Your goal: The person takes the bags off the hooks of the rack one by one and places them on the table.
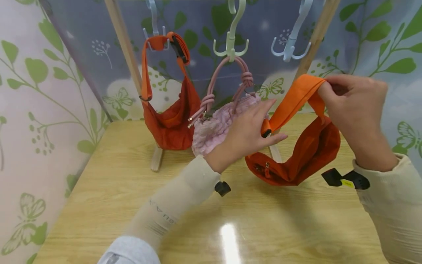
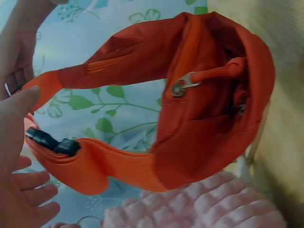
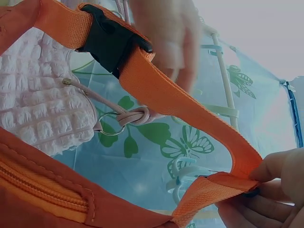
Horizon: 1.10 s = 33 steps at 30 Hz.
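My right hand (image 1: pixel 359 113) pinches the orange strap (image 1: pixel 293 99) of a red-orange waist bag (image 1: pixel 306 157), which hangs below it over the table. Between thumb and fingers the same strap shows in the right wrist view, where the right hand (image 3: pixel 275 190) is at the lower right. My left hand (image 1: pixel 247 128) is beside the strap's other side, fingers fairly straight and thumb spread. A black buckle (image 3: pixel 111 40) on that strap looks fastened. In the left wrist view, the left hand's fingers (image 2: pixel 35 190) extend near the buckle; whether they touch the strap is hard to tell.
Another red-orange waist bag (image 1: pixel 178 124) hangs from the left hook (image 1: pixel 155 25). A pink quilted handbag (image 1: pixel 214 128) hangs by its knotted handles from the middle green hook (image 1: pixel 232 44). The right blue hook (image 1: pixel 290 46) holds nothing. Wooden posts (image 1: pixel 123 40) stand on the wooden table (image 1: pixel 108 205).
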{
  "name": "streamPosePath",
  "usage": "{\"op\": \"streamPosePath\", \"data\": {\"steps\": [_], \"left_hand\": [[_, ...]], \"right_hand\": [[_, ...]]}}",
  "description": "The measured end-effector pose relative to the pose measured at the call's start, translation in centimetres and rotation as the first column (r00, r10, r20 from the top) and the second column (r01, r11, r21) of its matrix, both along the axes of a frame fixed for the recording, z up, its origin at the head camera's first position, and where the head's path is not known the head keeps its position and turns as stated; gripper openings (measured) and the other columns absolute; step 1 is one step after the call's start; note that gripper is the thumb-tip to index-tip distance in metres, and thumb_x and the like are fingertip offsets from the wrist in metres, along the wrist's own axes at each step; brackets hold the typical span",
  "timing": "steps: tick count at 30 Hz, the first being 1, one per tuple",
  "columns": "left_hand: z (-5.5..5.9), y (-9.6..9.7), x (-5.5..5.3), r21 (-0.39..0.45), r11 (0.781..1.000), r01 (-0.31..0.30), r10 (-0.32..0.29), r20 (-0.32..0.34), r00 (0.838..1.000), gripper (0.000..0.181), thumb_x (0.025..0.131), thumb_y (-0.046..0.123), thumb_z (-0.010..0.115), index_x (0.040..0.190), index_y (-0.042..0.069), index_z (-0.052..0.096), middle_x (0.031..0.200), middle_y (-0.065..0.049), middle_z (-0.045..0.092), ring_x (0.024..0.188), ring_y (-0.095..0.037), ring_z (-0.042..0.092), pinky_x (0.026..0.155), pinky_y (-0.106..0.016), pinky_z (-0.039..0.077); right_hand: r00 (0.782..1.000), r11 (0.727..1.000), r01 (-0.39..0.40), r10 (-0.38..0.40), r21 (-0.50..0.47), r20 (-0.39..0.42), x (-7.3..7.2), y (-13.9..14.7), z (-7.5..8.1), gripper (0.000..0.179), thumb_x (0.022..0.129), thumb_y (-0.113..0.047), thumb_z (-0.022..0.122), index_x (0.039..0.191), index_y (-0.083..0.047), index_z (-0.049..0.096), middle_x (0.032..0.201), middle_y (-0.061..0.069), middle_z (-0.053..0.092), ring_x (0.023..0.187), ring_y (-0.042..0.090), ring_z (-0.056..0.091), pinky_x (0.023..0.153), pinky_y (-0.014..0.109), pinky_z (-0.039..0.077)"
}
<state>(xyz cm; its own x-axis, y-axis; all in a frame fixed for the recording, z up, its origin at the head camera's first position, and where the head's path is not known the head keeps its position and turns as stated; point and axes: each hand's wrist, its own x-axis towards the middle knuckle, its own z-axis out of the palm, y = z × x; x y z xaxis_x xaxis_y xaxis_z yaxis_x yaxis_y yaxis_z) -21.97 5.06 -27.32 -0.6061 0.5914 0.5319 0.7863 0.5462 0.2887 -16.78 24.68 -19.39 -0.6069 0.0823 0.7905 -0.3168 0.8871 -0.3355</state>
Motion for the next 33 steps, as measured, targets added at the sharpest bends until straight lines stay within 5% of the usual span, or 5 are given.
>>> {"op": "streamPosePath", "data": {"steps": [5, 10, 18, 30, 33], "left_hand": [[-1.4, 0.0, 0.4, 0.031, 0.999, -0.036, 0.037, -0.019, 0.999, 0.090, 0.085, 0.053, 0.069, 0.153, 0.009, 0.029, 0.125, -0.003, 0.059, 0.103, -0.013, 0.058, 0.091, -0.025, 0.048], [-1.8, -0.2, 0.7, 0.051, 0.997, -0.062, 0.062, -0.013, 0.998, 0.075, 0.090, 0.039, 0.069, 0.149, 0.007, 0.036, 0.137, -0.007, 0.056, 0.073, -0.014, 0.060, 0.065, -0.026, 0.050], [-1.8, -0.7, 0.5, 0.030, 0.998, -0.060, 0.061, -0.034, 0.998, 0.039, 0.097, 0.026, 0.062, 0.131, 0.008, 0.059, 0.115, -0.004, 0.069, 0.062, -0.013, 0.056, 0.055, -0.025, 0.043], [-1.2, -1.3, 0.7, 0.097, 0.994, -0.051, 0.051, 0.001, 0.999, 0.035, 0.099, 0.025, 0.058, 0.129, 0.007, 0.063, 0.094, -0.004, 0.073, 0.049, -0.011, 0.047, 0.049, -0.023, 0.034], [-0.8, -1.4, 0.9, 0.114, 0.992, -0.054, 0.053, 0.011, 0.999, 0.036, 0.099, 0.025, 0.058, 0.130, 0.008, 0.063, 0.078, -0.002, 0.069, 0.046, -0.011, 0.043, 0.048, -0.022, 0.032]], "right_hand": [[0.999, 0.999, 0.013, -0.012, -0.029, 0.032, 0.2, 0.1, -0.2, 0.036, 0.092, -0.022, 0.051, 0.095, 0.001, 0.077, 0.075, 0.021, 0.070, 0.052, -0.022, 0.032, 0.060, 0.015, 0.028], [0.999, 0.999, 0.017, -0.015, -0.047, 0.045, 0.4, 0.1, -0.3, 0.035, 0.091, -0.021, 0.050, 0.094, 0.001, 0.077, 0.075, 0.021, 0.071, 0.051, -0.022, 0.033, 0.065, 0.014, 0.028], [0.997, 0.999, 0.013, -0.010, -0.034, 0.072, 0.4, 0.5, -0.6, 0.036, 0.092, -0.021, 0.049, 0.097, 0.002, 0.077, 0.079, 0.022, 0.072, 0.052, -0.026, 0.033, 0.063, 0.014, 0.028], [0.982, 0.996, 0.056, -0.069, 0.074, 0.178, 1.0, 1.9, -1.5, 0.032, 0.095, -0.017, 0.051, 0.103, 0.003, 0.075, 0.083, 0.025, 0.071, 0.052, -0.028, 0.024, 0.071, 0.024, 0.029], [0.975, 0.990, 0.073, -0.096, 0.120, 0.199, 1.3, 2.3, -1.8, 0.031, 0.097, -0.016, 0.052, 0.106, 0.005, 0.073, 0.083, 0.026, 0.070, 0.050, -0.008, 0.046, 0.072, 0.032, 0.032]]}}
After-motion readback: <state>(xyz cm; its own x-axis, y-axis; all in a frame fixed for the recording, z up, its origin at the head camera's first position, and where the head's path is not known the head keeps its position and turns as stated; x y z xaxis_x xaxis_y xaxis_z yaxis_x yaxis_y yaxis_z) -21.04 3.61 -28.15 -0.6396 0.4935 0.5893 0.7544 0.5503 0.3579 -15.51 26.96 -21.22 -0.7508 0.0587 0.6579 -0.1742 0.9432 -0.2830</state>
